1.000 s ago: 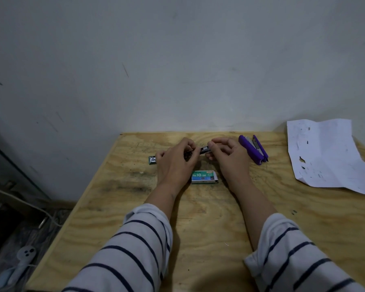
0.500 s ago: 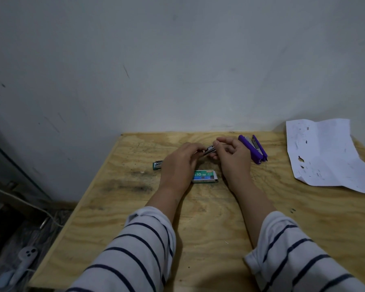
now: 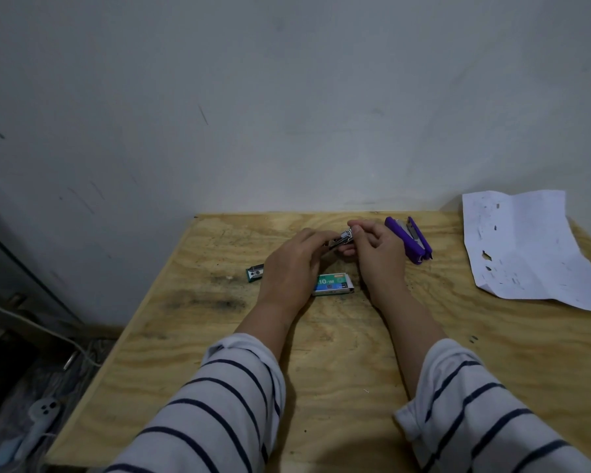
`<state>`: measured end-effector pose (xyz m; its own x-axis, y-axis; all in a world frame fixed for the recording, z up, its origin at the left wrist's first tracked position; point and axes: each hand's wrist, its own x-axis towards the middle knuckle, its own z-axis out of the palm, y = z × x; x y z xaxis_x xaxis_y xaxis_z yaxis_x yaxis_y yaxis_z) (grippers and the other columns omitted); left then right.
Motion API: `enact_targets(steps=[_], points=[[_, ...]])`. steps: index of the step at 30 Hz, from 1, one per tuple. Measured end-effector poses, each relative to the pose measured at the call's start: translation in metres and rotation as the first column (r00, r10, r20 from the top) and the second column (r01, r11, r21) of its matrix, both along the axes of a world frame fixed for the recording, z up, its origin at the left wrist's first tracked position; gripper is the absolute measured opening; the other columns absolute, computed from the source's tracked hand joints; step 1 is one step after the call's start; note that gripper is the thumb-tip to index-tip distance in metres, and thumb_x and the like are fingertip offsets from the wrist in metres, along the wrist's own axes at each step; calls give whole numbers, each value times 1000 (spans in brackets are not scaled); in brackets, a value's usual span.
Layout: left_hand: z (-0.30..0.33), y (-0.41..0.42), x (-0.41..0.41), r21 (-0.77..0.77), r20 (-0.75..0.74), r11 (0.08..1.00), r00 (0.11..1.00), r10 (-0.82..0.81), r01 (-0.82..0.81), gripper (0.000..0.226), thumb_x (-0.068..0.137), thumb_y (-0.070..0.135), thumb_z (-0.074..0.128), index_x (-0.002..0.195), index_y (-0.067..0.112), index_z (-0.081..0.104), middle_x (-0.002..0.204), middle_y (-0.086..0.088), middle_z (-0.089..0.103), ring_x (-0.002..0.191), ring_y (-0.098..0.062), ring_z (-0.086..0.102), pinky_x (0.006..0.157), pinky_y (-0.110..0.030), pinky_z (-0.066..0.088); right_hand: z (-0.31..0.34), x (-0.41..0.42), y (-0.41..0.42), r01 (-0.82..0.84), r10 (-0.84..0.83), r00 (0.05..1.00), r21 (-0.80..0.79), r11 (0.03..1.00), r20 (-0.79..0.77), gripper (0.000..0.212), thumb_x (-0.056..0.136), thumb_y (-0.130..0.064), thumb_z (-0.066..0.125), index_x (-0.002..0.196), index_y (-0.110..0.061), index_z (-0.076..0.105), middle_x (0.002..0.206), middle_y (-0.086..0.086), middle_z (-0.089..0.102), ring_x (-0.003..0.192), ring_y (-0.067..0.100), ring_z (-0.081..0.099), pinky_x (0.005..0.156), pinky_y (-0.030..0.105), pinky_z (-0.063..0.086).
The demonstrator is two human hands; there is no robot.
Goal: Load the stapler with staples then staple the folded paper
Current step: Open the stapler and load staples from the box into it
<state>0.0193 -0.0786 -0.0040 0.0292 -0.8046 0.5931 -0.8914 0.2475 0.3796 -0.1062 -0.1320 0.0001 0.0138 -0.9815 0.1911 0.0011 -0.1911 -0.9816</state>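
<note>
Both hands meet above the table's far middle: the left hand and right hand each pinch an end of a small metal strip of staples held between them. The stapler lies hinged open just right of the right hand, clearly the nearer one, its long axis running from far-left to near-right, so I judge a short rightward carry will load it. The staple box sits just below the hands, its tray to the left, the folded paper well apart over the right edge of the table, with bare wood between.
</note>
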Motion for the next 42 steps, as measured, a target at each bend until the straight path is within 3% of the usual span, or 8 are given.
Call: enact_targets(steps=[8,14,20,24,31,37,42], points=[[-2,-1,0,28,19,1000,1000,-10,10,41,89,4,53,121,27,62,111,2,63,87,-19,61,65,-38,55,-2,0,-2,14,-14,998,-3,1000,-56,16,94,-10,52,100,-18,64,77,0,69,57,0,64,58,14,54],[-4,-5,-1,73,4,997,1000,-7,6,28,90,7,50,113,21,58,113,0,56,85,-26,60,61,-42,53,-3,2,-1,37,-37,999,5,999,-22,15,94,-10,52,97,-17,64,74,2,69,54,4,65,59,19,56],[-4,-6,-1,44,-29,999,1000,9,-8,7,95,17,50,101,15,53,99,-2,55,74,-24,54,59,-40,50,-2,2,-1,65,-65,998,4,998,-25,15,94,-10,52,97,-17,65,77,2,69,51,0,63,56,15,55],[-2,-4,-2,48,-127,998,991,32,-26,11,94,22,53,91,16,45,82,-1,56,69,-22,53,61,-40,49,-2,2,0,75,-75,997,12,997,-24,14,94,-12,52,96,-19,64,78,1,69,52,0,63,58,17,55],[-1,-3,-1,85,-208,995,976,70,-53,20,93,25,57,86,17,41,74,-3,60,65,-22,57,58,-41,50,1,0,4,-21,21,1000,31,999,12,14,85,-20,68,97,-22,62,89,4,71,76,15,70,69,29,59],[2,0,-7,78,-90,982,980,178,-171,12,97,30,44,93,20,40,71,1,58,56,-21,54,47,-32,40,0,2,3,37,-39,997,34,999,74,18,87,-15,65,104,-18,62,97,8,70,85,17,70,74,28,59],[2,-1,-7,92,-80,970,969,233,-225,17,97,23,38,107,18,50,63,3,53,53,-19,51,48,-30,39,-3,1,-1,141,-145,980,44,989,139,16,88,-15,63,102,-23,61,101,5,71,87,11,69,77,30,58]])
